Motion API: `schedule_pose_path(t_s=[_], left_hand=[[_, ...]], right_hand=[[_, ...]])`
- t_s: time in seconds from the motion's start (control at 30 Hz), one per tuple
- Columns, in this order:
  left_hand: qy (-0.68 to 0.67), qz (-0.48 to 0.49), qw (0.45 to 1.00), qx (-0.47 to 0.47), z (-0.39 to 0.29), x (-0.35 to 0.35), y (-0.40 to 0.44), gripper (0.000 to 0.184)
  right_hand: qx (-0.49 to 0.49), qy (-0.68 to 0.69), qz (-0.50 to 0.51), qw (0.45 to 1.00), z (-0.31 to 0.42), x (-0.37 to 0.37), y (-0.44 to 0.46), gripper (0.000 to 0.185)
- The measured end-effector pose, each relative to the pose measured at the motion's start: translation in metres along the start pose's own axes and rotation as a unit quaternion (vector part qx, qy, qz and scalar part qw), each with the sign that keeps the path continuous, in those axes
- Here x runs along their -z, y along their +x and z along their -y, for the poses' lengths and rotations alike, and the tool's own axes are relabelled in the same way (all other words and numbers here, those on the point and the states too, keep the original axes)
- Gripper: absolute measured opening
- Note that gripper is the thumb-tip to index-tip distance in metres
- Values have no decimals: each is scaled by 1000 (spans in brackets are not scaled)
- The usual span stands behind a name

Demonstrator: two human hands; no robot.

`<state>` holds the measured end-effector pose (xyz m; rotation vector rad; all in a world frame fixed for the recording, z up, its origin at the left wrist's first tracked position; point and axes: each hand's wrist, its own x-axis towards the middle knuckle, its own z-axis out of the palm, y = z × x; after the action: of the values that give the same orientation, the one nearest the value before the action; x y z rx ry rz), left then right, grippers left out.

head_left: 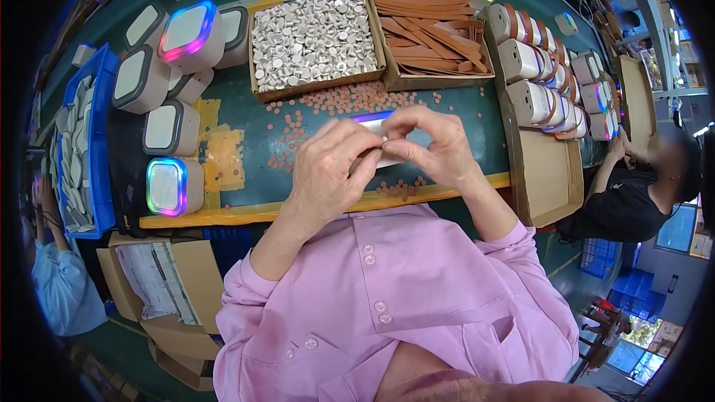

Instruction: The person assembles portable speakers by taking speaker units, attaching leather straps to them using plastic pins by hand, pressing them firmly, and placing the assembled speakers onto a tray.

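Observation:
Both hands meet over the green tabletop, close in front of my body. My left hand [331, 167] is closed, its thumb and fingers pinched together. Facing it, my right hand [436, 147] curls thumb and forefinger around the same spot. A tiny pale piece shows between the fingertips; its kind cannot be made out. Beneath the hands lies a white box-shaped speaker [370, 116] with a blue-violet glowing edge, mostly hidden by them. Small reddish-brown discs [350, 97] are scattered on the table around it.
Beyond my hands stand a carton of silvery round-headed caps [313, 45] and a carton of brown straps [432, 33]. Speakers [167, 126] stand at left beside a blue bin [104, 141]. Strapped speakers [532, 59] fill a carton at right. A co-worker [633, 186] sits beyond.

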<state>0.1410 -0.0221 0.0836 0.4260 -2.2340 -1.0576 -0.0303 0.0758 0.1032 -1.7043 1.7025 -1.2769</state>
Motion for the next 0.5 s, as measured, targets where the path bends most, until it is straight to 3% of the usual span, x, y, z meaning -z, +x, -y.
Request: schedule_pose_path(t_s=[0.07, 0.13, 0.23, 0.27, 0.4, 0.5], left_hand=[[37, 15, 998, -55, 10, 4, 1, 28], [21, 39, 996, -77, 18, 7, 4, 44], [-44, 26, 997, 60, 32, -14, -9, 74], [-28, 18, 998, 60, 37, -20, -12, 81], [40, -96, 982, -161, 43, -41, -16, 71], [63, -73, 980, -173, 36, -41, -16, 69]], right_hand=[[57, -106, 61, 991, -5, 3, -4, 16], [38, -115, 57, 991, -2, 3, -9, 16], [35, -121, 58, 990, 5, 3, -16, 15], [38, -122, 61, 990, 6, 3, -18, 14], [13, -60, 39, 997, 4, 3, -31, 13], [7, -32, 16, 999, 2, 4, -40, 12]])
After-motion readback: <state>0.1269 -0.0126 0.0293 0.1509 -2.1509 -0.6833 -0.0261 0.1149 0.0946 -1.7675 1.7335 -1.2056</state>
